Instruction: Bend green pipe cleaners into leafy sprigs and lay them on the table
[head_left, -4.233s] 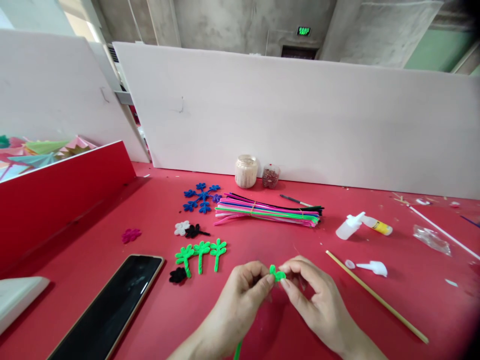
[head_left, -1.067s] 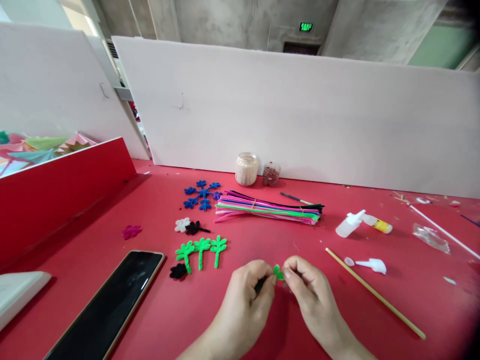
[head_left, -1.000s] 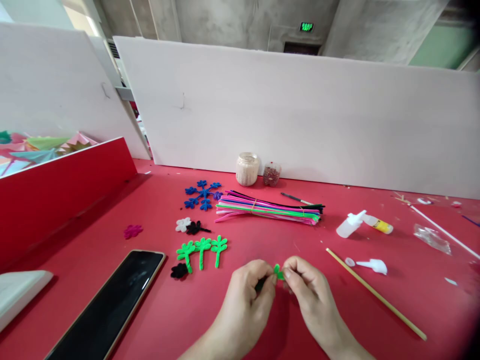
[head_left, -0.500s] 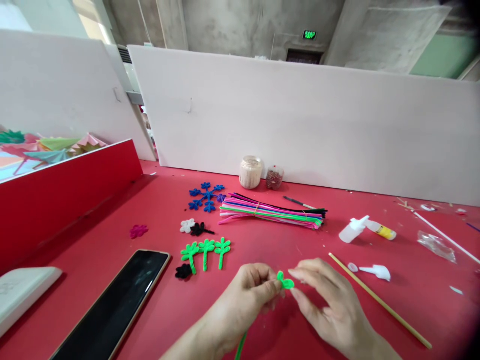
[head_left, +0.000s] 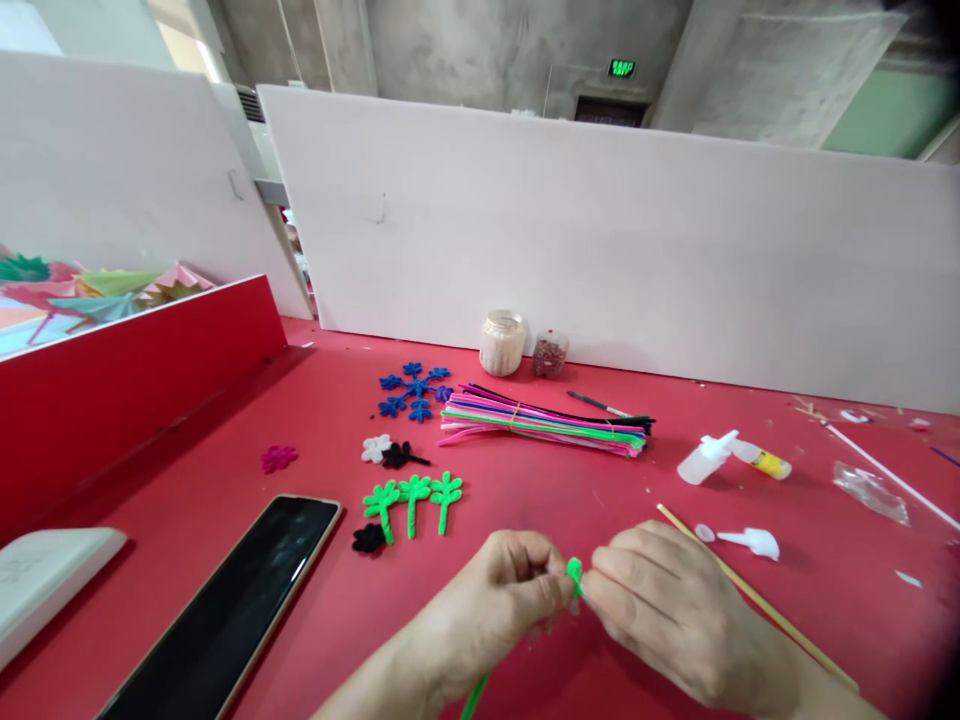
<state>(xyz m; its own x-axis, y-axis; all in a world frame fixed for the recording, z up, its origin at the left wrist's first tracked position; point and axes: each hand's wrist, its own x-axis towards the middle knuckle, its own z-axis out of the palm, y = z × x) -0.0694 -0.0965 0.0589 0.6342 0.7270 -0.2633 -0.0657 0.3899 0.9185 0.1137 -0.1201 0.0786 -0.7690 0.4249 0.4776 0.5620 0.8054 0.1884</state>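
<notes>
Between my fingertips is a green pipe cleaner (head_left: 574, 571) with a small bent loop showing upright. My left hand (head_left: 517, 595) pinches it, and its long tail runs out below the wrist. My right hand (head_left: 667, 600) has its fingers closed at the loop's right side, hiding part of it. Several finished green pipe cleaner sprigs (head_left: 412, 495) lie to the left of my hands. Beside them are a black flower (head_left: 367, 539), a white flower (head_left: 376, 448) and a black flower with a stem (head_left: 399, 455).
A banded bundle of coloured pipe cleaners (head_left: 547, 422) lies beyond my hands, near a blue snowflake shape (head_left: 415, 391) and a jar (head_left: 502, 343). Rightward are a glue bottle (head_left: 703, 460) and a wooden stick (head_left: 787, 622). A phone (head_left: 232, 600) lies left; a white partition (head_left: 600, 250) stands behind.
My right hand has closed in from open, spread fingers to grip the right side of the green loops. One loop is now covered by its fingers. My left hand keeps its pinch.
</notes>
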